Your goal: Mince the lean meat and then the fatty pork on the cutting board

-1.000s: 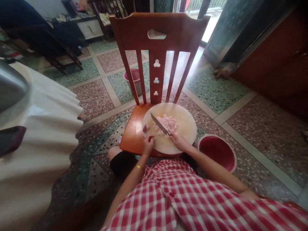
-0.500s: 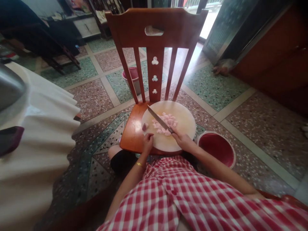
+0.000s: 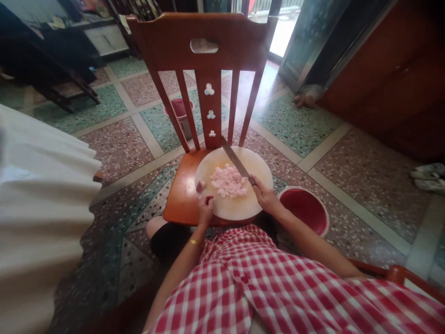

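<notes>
A round pale cutting board [image 3: 260, 167] lies on the seat of a wooden chair [image 3: 181, 199]. A heap of small pink chopped pieces [image 3: 228, 182] sits in its middle, and one darker pink piece [image 3: 200, 186] lies apart at the left. My right hand [image 3: 264, 195] is closed round the handle of a knife [image 3: 236, 160], whose blade points up and away to the right of the heap. My left hand [image 3: 206, 210] rests with curled fingers on the board's near left edge.
A red bowl [image 3: 304, 211] stands on the floor right of the chair, and a pink bucket [image 3: 181, 111] behind it. White cloth [image 3: 38, 204] covers a table at the left. Dark wooden cabinets [image 3: 392, 79] line the right, with sandals [image 3: 429, 176] on the terrazzo floor.
The knife has swung from lying across the heap's left side to its right side, blade lifted away. The camera view shifted right. My left hand stayed at the board's edge.
</notes>
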Motion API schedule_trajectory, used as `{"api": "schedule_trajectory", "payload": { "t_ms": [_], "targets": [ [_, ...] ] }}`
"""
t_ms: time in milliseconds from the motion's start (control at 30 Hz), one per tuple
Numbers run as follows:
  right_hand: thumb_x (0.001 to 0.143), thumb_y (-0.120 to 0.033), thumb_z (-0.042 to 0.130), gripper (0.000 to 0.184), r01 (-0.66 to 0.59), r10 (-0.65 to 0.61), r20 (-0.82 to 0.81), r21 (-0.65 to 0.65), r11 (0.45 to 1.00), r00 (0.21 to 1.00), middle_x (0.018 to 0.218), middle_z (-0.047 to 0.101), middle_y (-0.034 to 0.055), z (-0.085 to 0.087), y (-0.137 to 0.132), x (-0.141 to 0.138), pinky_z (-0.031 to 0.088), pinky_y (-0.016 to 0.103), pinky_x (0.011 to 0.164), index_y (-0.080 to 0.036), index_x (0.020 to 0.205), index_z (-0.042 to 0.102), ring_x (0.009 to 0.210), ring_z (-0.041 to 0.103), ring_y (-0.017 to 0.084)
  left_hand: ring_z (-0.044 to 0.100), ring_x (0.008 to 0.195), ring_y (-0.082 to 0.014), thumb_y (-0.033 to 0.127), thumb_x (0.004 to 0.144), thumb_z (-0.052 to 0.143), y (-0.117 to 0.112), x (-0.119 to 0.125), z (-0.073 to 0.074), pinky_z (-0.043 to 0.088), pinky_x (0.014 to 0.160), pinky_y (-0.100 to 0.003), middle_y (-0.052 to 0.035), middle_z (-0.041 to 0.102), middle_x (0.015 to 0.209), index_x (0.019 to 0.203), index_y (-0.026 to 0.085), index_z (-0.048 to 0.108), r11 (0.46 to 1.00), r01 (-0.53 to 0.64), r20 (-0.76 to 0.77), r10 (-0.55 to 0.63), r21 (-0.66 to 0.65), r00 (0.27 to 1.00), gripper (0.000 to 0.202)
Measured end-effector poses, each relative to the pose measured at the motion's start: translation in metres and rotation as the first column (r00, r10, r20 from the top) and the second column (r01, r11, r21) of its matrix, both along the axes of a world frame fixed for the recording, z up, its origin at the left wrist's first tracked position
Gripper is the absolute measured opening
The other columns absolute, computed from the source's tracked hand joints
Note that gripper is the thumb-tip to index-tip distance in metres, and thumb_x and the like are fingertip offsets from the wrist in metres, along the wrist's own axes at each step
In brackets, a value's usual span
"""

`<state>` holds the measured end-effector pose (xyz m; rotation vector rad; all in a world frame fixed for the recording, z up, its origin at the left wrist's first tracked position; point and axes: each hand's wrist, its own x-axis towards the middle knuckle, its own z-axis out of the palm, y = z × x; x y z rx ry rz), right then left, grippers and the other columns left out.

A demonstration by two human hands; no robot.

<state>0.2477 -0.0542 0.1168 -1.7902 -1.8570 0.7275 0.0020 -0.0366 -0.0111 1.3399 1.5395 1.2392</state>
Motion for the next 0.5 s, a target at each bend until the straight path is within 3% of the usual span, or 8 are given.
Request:
{"api": "schedule_trajectory", "payload": {
  "t_ms": [133,333,500],
  "targets": [
    [0.089,-0.029,0.038,0.047,0.052,-0.037,0.071,-0.215,0.975,0.997,0.121,0.058,0.0077,-0.009,0.009,0.005,0.047,0.037,0.088,-0.022,0.136,0.039,0.106,0.057,0.025,0.057,0.073,-0.0137,0.022,0.073,0.048,0.000,-0.001,0.000,0.045,0.073,-0.025,-0.0013,0.061,0.072,0.076,0.016,0.062,1.000,0.010,-0.018,-0.010,-0.007,1.000,0.015],
    [0.091,-0.031,0.033,0.049,0.012,-0.002,-0.095,0.112,0.994,0.995,0.133,0.048,0.0013,0.014,0.010,-0.005,0.040,0.034,0.096,-0.027,0.140,0.028,0.119,0.046,0.020,0.057,0.073,-0.0137,0.023,0.073,0.049,0.001,-0.001,-0.003,0.045,0.073,-0.026,-0.0018,0.061,0.073,0.077,0.016,0.062,1.000,0.013,-0.022,-0.013,-0.006,1.000,0.015],
    [0.089,-0.027,0.038,0.047,0.003,0.005,0.055,-0.134,0.991,0.998,0.117,0.061,0.0050,-0.002,0.020,-0.011,0.046,0.034,0.089,-0.024,0.136,0.037,0.106,0.058,0.022,0.057,0.073,-0.0138,0.022,0.073,0.048,0.001,-0.001,-0.003,0.045,0.073,-0.025,-0.0019,0.061,0.073,0.076,0.016,0.062,1.000,0.008,-0.022,-0.008,-0.003,1.000,0.015]
  ]
}}
